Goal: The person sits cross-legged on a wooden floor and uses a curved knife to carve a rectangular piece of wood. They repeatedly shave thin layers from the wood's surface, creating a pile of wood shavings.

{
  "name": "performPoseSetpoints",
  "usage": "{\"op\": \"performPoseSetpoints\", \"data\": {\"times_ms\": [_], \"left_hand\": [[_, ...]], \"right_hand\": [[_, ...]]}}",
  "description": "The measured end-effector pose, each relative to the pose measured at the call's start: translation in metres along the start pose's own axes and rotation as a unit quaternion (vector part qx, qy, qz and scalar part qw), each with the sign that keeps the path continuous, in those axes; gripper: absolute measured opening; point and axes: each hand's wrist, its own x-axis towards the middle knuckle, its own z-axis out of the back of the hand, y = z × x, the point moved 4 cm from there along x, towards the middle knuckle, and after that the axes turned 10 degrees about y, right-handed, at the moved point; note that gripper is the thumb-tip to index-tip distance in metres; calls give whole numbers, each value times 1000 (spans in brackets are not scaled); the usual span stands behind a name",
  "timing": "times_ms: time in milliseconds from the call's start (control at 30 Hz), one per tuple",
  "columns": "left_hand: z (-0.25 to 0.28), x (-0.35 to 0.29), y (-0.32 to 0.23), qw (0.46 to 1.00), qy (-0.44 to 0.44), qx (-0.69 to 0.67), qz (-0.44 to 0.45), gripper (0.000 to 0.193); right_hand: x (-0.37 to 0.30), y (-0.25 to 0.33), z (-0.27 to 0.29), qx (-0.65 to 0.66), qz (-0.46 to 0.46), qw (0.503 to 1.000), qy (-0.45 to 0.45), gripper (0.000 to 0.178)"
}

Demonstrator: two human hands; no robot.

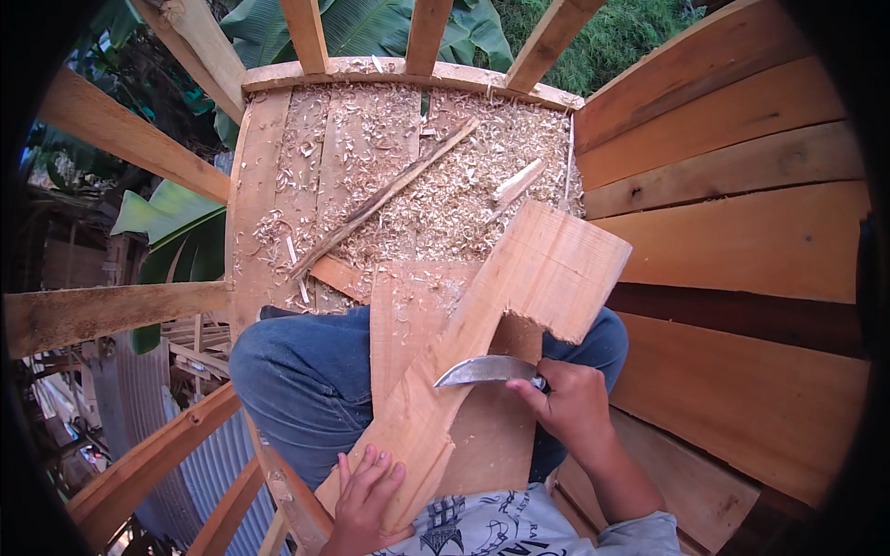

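Observation:
A pale carved board point(417, 408) lies slantwise across my lap, with a broad block-like end at the far right and a notch cut into its right side. My right hand point(575, 408) is closed round the handle of a knife with a curved, wide blade point(482, 371). The blade lies over the board's narrow middle, its tip pointing left; most of the handle is hidden in my fist. At the near end, my left hand point(366, 496) holds the carved board, fingers laid over its top face and thumb at the side. A flat wide plank point(491, 435) rests underneath.
Wood shavings point(445, 213) cover the plank floor ahead. A long thin stick point(389, 199) and a split wood chunk point(517, 183) lie among them. Wooden railing slats point(120, 310) stand at left and front, and a plank wall point(732, 241) rises at right. Banana leaves point(176, 227) show outside.

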Motion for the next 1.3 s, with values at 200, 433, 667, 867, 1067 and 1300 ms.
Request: {"op": "performPoseSetpoints", "data": {"times_ms": [200, 433, 667, 867, 1067, 1300], "left_hand": [[2, 1, -1, 1000, 10, 2, 11, 84], [2, 4, -1, 1000, 4, 11, -3, 82], [1, 5, -1, 1000, -1, 11, -3, 85], [1, 5, 0, 1000, -1, -1, 2, 86], [-3, 5, -1, 1000, -4, 18, 1, 84], [-1, 11, -8, 999, 2, 40, -9, 84]], "right_hand": [[12, -3, 0, -25, 16, 999, -40, 57], [22, -10, 1, -85, 37, 992, -85, 49], [30, -22, 0, -50, 6, 993, -107, 40], [30, -17, 7, -8, 3, 996, -90, 31], [1, 0, -6, 113, -53, 988, 95, 52], [14, 3, 3, -88, -12, 996, 14, 62]]}}
